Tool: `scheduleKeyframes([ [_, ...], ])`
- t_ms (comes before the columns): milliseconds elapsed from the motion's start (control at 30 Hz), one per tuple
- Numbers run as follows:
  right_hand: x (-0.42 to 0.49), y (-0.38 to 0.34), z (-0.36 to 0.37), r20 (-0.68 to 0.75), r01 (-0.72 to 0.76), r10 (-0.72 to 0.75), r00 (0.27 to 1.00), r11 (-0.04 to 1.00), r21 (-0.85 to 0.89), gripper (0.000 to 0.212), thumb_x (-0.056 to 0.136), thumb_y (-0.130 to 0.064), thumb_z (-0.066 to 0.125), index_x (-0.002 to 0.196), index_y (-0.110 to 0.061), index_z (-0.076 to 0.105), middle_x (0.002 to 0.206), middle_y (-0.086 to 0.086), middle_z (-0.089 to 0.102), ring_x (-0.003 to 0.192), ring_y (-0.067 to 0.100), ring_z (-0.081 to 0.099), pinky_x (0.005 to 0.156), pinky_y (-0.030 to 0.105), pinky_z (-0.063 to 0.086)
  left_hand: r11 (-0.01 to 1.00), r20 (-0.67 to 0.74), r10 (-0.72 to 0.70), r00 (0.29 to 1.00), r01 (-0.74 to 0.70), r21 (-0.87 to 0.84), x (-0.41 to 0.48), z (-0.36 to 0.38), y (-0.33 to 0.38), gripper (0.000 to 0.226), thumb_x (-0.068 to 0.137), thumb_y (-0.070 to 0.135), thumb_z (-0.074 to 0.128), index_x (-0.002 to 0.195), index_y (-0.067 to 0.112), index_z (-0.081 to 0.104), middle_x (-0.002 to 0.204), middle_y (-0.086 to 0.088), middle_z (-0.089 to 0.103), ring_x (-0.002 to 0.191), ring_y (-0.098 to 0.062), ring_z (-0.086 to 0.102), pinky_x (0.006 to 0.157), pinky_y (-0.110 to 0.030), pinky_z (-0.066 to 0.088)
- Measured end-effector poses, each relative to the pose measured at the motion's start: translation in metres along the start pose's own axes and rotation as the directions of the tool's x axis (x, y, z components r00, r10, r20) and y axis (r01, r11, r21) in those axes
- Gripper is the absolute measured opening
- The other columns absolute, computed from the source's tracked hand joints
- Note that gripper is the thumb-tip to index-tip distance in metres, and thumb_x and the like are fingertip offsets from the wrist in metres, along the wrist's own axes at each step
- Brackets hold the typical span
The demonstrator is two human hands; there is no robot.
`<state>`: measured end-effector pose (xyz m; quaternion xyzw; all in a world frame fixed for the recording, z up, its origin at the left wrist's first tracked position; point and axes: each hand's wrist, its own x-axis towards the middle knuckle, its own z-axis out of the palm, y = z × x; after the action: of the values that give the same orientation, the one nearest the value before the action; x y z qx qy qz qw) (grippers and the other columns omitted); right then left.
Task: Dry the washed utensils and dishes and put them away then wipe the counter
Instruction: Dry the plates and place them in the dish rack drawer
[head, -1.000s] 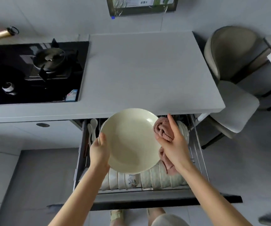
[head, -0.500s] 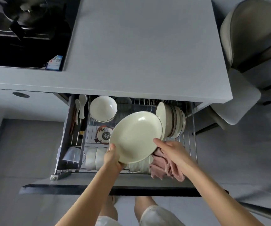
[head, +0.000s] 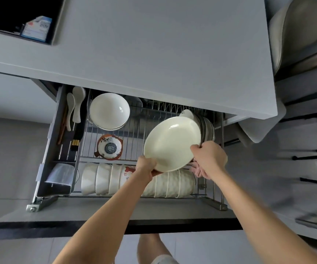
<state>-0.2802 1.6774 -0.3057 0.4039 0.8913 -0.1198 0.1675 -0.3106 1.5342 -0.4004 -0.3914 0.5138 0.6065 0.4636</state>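
Observation:
A cream plate (head: 171, 142) hangs tilted over the open dish drawer (head: 153, 202), just in front of several plates standing upright in the wire rack (head: 206, 126). My left hand (head: 146, 166) grips its lower rim. My right hand (head: 210, 157) grips the right rim and also holds a pink cloth (head: 196, 169), which pokes out beneath the fingers.
In the drawer lie a stack of white bowls (head: 109, 111), a small patterned dish (head: 110, 147), a row of bowls on edge (head: 104, 178) and spoons and chopsticks (head: 73, 111) at the left. The grey counter (head: 153, 44) overhangs the drawer. A chair (head: 296, 35) stands at the right.
The plate has gone from above the counter edge down and right to the upright plates in the rack. Both hands moved with it; the view has tilted down and closer to the drawer.

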Motion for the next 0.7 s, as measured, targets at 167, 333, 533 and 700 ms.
scheduleKeyframes([
  [167, 0.010, 0.009, 0.019, -0.169, 0.029, -0.020, 0.985, 0.998, 0.051, 0.022, 0.089, -0.028, 0.053, 0.070, -0.018, 0.060, 0.049, -0.009, 0.055, 0.043, 0.003, 0.047, 0.042, 0.020, 0.023, 0.998, 0.096, 0.015, 0.995, -0.010, -0.056, 0.026, 0.002, -0.005, 0.042, 0.085, -0.016, 0.040, 0.122, 0.005, 0.043, 0.119, -0.015, 0.048, 0.097, -0.035, 0.055, 0.070, -0.044, 0.054],
  [333, 0.024, 0.009, 0.034, -0.254, 0.063, -0.100, 0.962, 0.987, -0.149, 0.023, 0.089, -0.030, 0.051, 0.094, -0.014, 0.066, 0.085, 0.005, 0.067, 0.069, 0.021, 0.058, 0.049, 0.023, 0.029, 0.990, 0.184, -0.055, 0.981, 0.077, -0.118, 0.048, 0.005, -0.016, 0.038, 0.093, -0.011, 0.031, 0.127, -0.001, 0.044, 0.126, -0.019, 0.051, 0.100, -0.037, 0.057, 0.069, -0.045, 0.056],
  [533, 0.040, 0.003, 0.041, -0.317, 0.099, -0.187, 0.930, 0.957, -0.274, 0.032, 0.086, -0.030, 0.050, 0.111, -0.014, 0.063, 0.089, 0.008, 0.063, 0.073, 0.028, 0.061, 0.056, 0.027, 0.037, 0.974, 0.274, -0.134, 0.952, 0.178, -0.143, 0.063, 0.015, -0.019, 0.036, 0.092, -0.016, 0.024, 0.117, -0.002, 0.045, 0.121, -0.021, 0.052, 0.100, -0.039, 0.056, 0.070, -0.046, 0.058],
  [700, 0.049, -0.002, 0.043, -0.363, 0.232, -0.314, 0.877, 0.940, -0.251, 0.043, 0.079, -0.024, 0.061, 0.121, -0.017, 0.059, 0.089, 0.013, 0.064, 0.069, 0.036, 0.062, 0.055, 0.028, 0.035, 0.970, 0.278, -0.175, 0.945, 0.214, -0.115, 0.082, 0.025, -0.020, 0.040, 0.090, -0.018, 0.023, 0.118, -0.001, 0.046, 0.122, -0.020, 0.051, 0.103, -0.039, 0.056, 0.081, -0.050, 0.049],
])
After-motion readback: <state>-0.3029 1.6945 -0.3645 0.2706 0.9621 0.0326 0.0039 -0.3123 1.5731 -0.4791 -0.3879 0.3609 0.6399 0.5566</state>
